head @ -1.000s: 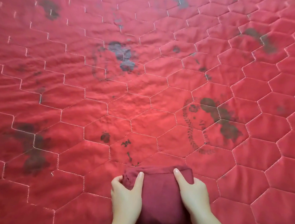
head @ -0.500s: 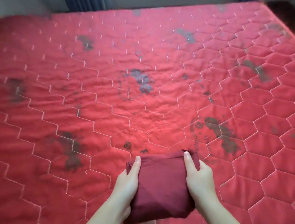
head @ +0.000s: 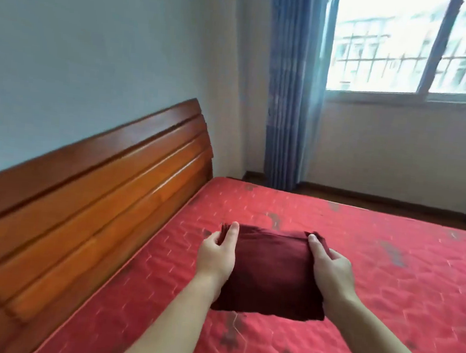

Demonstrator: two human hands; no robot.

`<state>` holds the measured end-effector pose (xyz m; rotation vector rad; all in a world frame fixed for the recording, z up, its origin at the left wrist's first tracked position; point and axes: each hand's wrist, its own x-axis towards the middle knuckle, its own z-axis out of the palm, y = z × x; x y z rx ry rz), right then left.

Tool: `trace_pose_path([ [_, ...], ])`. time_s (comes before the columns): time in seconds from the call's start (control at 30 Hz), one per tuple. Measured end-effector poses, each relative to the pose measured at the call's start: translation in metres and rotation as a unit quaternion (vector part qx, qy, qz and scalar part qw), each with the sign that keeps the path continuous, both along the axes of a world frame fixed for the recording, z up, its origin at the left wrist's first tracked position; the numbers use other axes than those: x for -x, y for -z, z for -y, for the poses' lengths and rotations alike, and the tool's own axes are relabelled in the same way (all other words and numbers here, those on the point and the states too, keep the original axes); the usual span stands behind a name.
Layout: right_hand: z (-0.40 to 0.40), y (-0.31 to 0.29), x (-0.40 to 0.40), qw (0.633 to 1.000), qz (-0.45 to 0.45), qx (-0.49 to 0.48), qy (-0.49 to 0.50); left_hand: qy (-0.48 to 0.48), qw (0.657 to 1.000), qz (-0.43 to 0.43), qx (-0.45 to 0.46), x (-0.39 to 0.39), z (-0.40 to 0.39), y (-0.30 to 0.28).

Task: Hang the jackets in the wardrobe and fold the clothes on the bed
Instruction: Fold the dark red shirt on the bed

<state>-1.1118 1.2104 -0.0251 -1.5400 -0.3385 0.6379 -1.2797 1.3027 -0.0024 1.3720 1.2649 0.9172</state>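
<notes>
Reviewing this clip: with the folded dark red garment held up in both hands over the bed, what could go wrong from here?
1. The folded garment is held only at its two side edges, left hand and right hand; its middle is unsupported, so the layers may sag and unfold.
2. Each grip is thumb on top with fingers beneath; one slipping could drop the bundle onto the red quilt and undo the fold.
3. The wooden headboard stands close on the left, so a leftward swing might brush it.

A folded dark red cloth (head: 271,275) is held above the bed (head: 386,274) by both hands. The left hand (head: 216,256) grips its left edge; the right hand (head: 330,269) grips its right edge (thumbs on top). A wooden headboard (head: 82,205) stands at left, a blue curtain (head: 289,96) beside the window (head: 421,43).
</notes>
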Motion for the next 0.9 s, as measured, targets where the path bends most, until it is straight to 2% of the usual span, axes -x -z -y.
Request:
trace_pose_path([
  [0.17,-0.001,-0.052,0.092,0.985,-0.005,-0.031,-0.17,-0.161,0.986,-0.007,-0.043,0.114,0.057,-0.057],
  [0.33,0.01,-0.093,0.215,0.941,-0.059,-0.053,-0.329,-0.301,0.95,-0.032,-0.08,0.245,0.13,-0.099],
  [0.43,0.028,-0.121,0.311,0.893,-0.091,-0.053,-0.438,-0.392,0.915,-0.015,-0.09,0.332,0.185,-0.119],
  [0.63,0.099,-0.152,0.512,0.789,-0.08,-0.067,-0.605,-0.523,0.847,0.013,-0.09,0.503,0.322,-0.138],
  [0.77,0.16,-0.148,0.637,0.713,-0.063,-0.055,-0.697,-0.612,0.788,0.016,-0.065,0.596,0.414,-0.13],
  [0.9,0.212,-0.136,0.733,0.638,-0.046,-0.029,-0.768,-0.699,0.713,0.041,-0.029,0.665,0.484,-0.114],
])
